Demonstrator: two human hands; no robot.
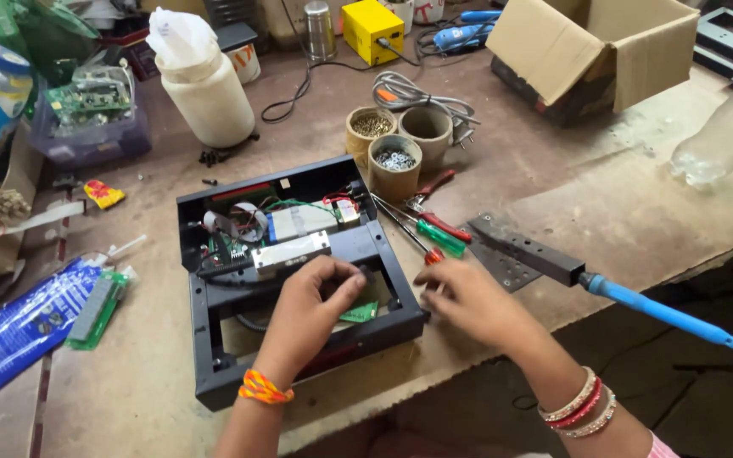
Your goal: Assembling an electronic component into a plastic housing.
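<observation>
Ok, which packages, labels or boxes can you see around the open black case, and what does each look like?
Cardboard box: far right of the bench, brown, tipped on its side with flaps open.
Blue packet: near left, flat, long, blue with white print.
Small wrapper: left of the case, crumpled, yellow and red.
Yellow box: far centre, small and squarish, cable attached.
Plastic tub: far left, translucent purple, holding green circuit boards.

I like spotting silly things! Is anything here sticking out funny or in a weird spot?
Yes. The soldering iron lies with its blue handle poking out past the workbench edge over the floor. A few small screws also lie loose beside the white plastic jar.
</observation>
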